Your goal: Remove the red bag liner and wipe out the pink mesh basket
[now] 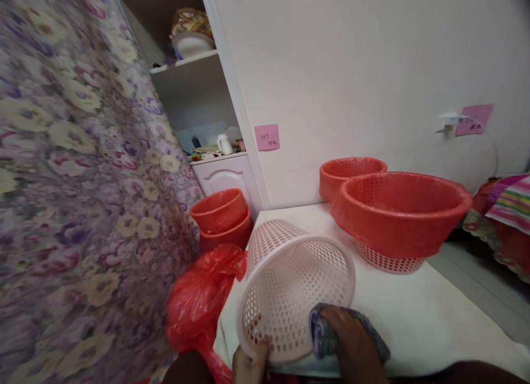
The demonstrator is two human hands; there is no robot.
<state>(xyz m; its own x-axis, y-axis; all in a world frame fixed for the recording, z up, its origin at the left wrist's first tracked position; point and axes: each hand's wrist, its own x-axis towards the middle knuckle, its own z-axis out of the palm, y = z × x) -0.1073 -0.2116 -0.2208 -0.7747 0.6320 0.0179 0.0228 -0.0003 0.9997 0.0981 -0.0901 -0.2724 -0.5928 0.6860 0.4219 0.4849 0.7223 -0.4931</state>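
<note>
A pale pink perforated plastic basket lies on its side on the white table, its open mouth turned towards me. My left hand grips the basket's lower rim, fingers closed round it. My right hand presses a grey-blue cloth against the inside of the rim at the lower right, fingers closed on the cloth.
Two baskets lined with red bags stand at the back of the table. A red plastic bag hangs at the table's left edge, stacked red baskets behind it. A flowered curtain fills the left; shelves stand behind.
</note>
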